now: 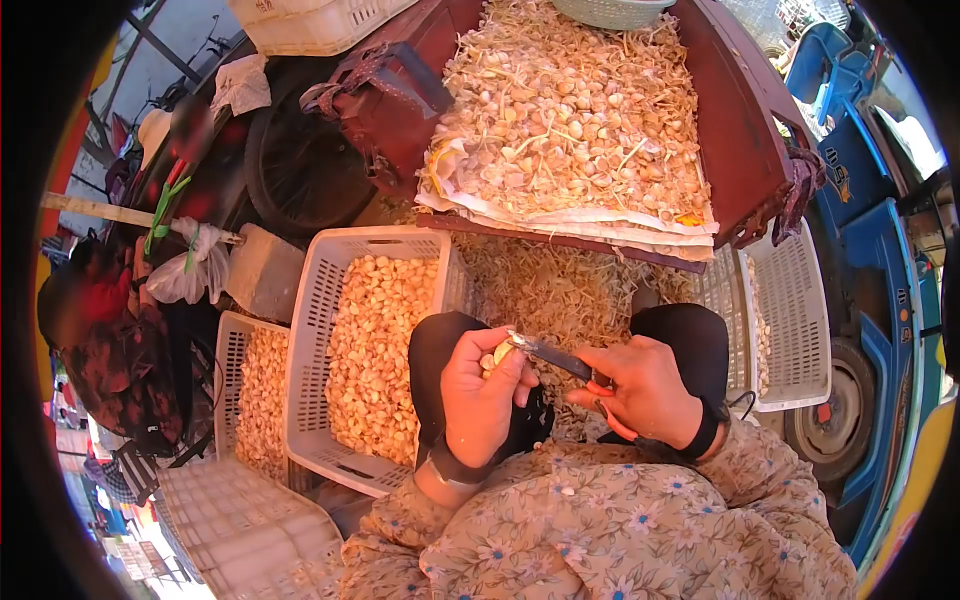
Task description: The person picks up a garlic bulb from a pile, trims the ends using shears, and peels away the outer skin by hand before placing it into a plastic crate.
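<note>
L hand [484, 385] closed round garlic [502, 354], R hand [636, 388] gripping cutter [556, 357] w/ tip at garlic.

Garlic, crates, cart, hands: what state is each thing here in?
Left hand: closed around garlic
Right hand: closed on the hand cutter
Hand cutter: tip at the garlic
Middle crate: mostly filled with cloves
Right crate: partly hidden, some cloves showing
Red cart: heaped with garlic and dry stalks
Plastic bag: hanging from the pole
</note>
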